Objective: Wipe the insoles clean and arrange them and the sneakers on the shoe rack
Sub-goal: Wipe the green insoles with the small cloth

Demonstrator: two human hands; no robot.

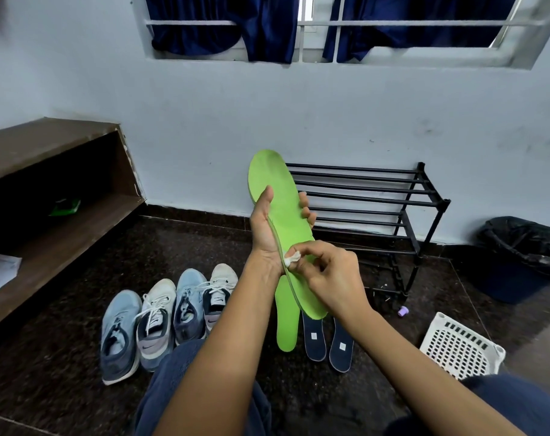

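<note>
My left hand (264, 226) grips a green insole (275, 187) at its middle and holds it upright in front of me. My right hand (330, 275) pinches a small white wipe (291, 259) against the insole's lower edge. A second green insole (286, 325) lies on the dark floor below, next to two navy insoles (314, 338). Several sneakers (160, 319), blue and white ones alternating, stand in a row on the floor to the left. The black metal shoe rack (377, 199) stands against the wall behind the insole, with bare shelves.
A brown wooden shelf unit (57, 190) runs along the left. At the right stand a bin lined with a black bag (525, 256) and a white perforated basket (459, 347). A small purple cap (403, 310) lies by the rack's foot. My knees fill the bottom edge.
</note>
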